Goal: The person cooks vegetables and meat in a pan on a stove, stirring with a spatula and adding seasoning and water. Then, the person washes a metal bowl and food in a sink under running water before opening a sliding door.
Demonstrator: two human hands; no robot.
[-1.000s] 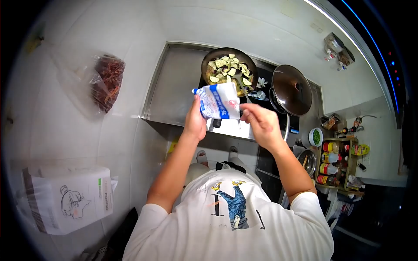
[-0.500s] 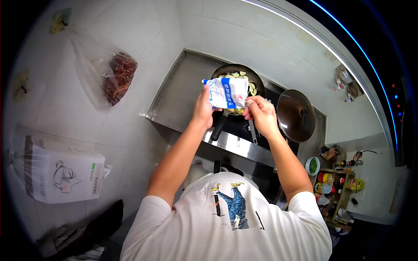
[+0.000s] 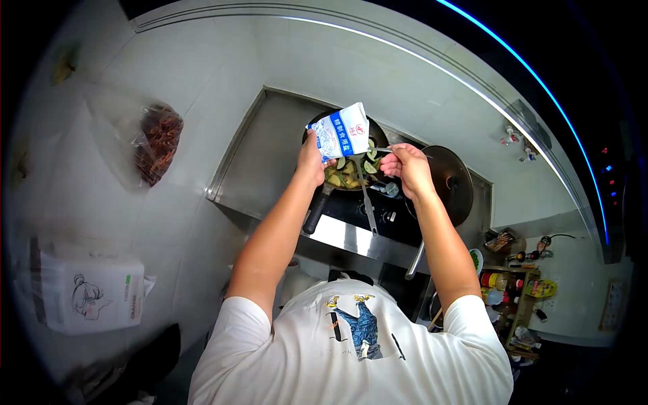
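Note:
A white and blue packet (image 3: 343, 133) is held up above the wok by my left hand (image 3: 312, 158), whose fingers wrap its lower left edge. Just right of the packet, my right hand (image 3: 407, 166) pinches a thin spoon-like utensil (image 3: 383, 149), with one end at the packet's edge. Below the packet is the wok (image 3: 380, 137) with sliced vegetables (image 3: 345, 177), partly covered from view. A metal spatula (image 3: 368, 205) rests in the wok, its handle toward me. The wok's black handle (image 3: 316, 212) points down and left.
A brown-tinted lid (image 3: 451, 185) sits on the right side of the stove. Sauce bottles (image 3: 496, 281) stand on a rack at the right. A bag of dried reddish food (image 3: 159, 143) hangs on the left wall, above a white printed bag (image 3: 94, 295).
The packet has tilted more upright. My right hand has drawn back a little to the right, and the thin utensil now shows between its fingers and the packet. The camera view has shifted.

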